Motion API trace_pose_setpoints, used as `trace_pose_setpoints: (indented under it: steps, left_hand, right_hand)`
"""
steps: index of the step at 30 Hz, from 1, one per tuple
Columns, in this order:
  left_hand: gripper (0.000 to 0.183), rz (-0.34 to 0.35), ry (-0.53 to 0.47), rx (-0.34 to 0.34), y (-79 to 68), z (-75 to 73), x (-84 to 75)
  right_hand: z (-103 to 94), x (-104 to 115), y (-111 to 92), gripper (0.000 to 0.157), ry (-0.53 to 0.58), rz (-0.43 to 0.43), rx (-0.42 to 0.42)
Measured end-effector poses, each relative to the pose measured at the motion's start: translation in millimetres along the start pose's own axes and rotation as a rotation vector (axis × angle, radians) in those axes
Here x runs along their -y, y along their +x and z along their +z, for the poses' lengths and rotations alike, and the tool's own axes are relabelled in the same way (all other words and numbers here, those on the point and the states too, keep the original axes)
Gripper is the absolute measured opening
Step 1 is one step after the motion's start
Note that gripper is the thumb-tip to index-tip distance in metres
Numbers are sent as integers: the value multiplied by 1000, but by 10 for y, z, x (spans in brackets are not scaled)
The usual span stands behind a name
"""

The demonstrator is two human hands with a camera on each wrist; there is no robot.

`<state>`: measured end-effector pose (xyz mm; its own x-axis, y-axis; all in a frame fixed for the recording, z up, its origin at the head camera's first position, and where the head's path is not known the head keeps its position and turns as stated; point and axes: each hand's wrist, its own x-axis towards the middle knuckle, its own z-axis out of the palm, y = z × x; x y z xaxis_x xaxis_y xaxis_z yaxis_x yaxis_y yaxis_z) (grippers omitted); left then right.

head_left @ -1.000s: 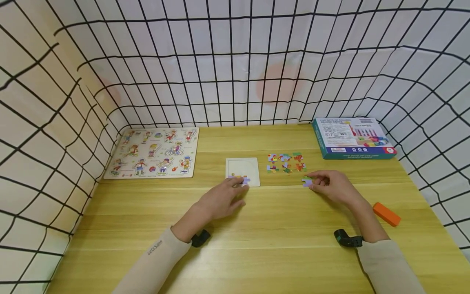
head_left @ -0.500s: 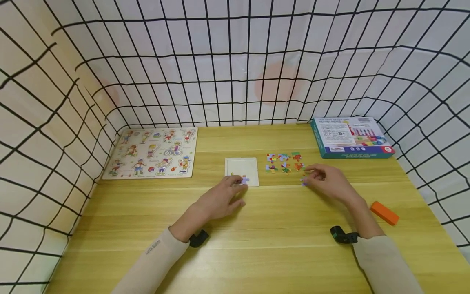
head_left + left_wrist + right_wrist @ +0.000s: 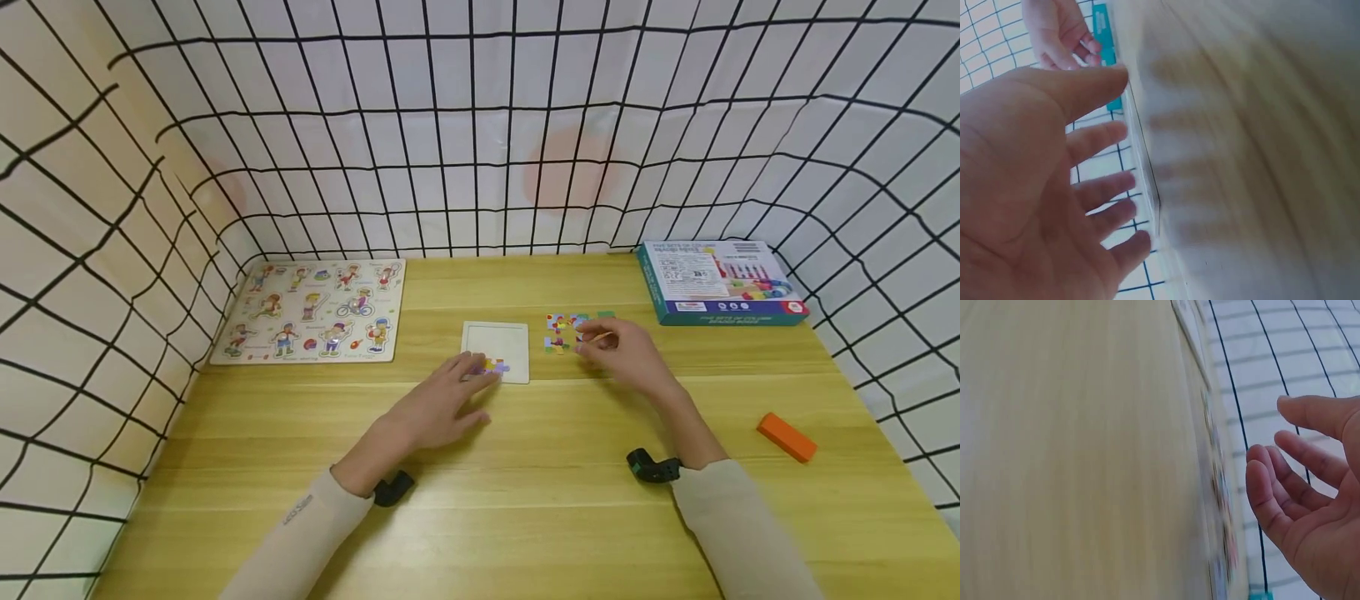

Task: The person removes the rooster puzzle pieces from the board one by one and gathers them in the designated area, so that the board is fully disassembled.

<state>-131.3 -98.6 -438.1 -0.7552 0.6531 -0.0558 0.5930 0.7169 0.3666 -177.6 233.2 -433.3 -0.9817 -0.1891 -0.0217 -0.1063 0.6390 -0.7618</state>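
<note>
My left hand (image 3: 442, 402) reaches over the lower left of a small white puzzle tray (image 3: 504, 337). Its fingers are extended and hold nothing in the left wrist view. Beside the fingertips, a few joined purple and yellow jigsaw pieces (image 3: 497, 366) lie along the tray's lower edge; the hand hides part of them. Right of the tray, my right hand (image 3: 630, 357) hovers over several loose jigsaw pieces (image 3: 558, 323), covering some. The right wrist view shows its thumb (image 3: 1310, 414) apart from its bent fingers (image 3: 1266, 487), with nothing between them.
A large picture puzzle board (image 3: 311, 312) lies at the back left. A boxed toy set (image 3: 723, 282) stands at the back right. An orange block (image 3: 787, 437) rests at the right. A wire-grid-patterned white sheet (image 3: 487, 125) surrounds the wooden table (image 3: 517, 517).
My right hand has left the purple and green jigsaw piece at the right and moved left over the loose pieces. My left hand has shifted slightly left on the tray.
</note>
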Motion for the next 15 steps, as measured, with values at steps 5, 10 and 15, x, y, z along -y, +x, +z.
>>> trace_pose_setpoints:
  steps: [5,10,15]
  left_hand:
    - [63,3,0,70,-32,1,20]
    - [64,9,30,76,-17,27,39]
    - [64,11,76,68,-15,19,41]
  right_hand:
    - [236,180,106,35,40,-4,14]
    - [454,309,164,33,77,-24,52]
    - [596,407,191,33,107,-42,95]
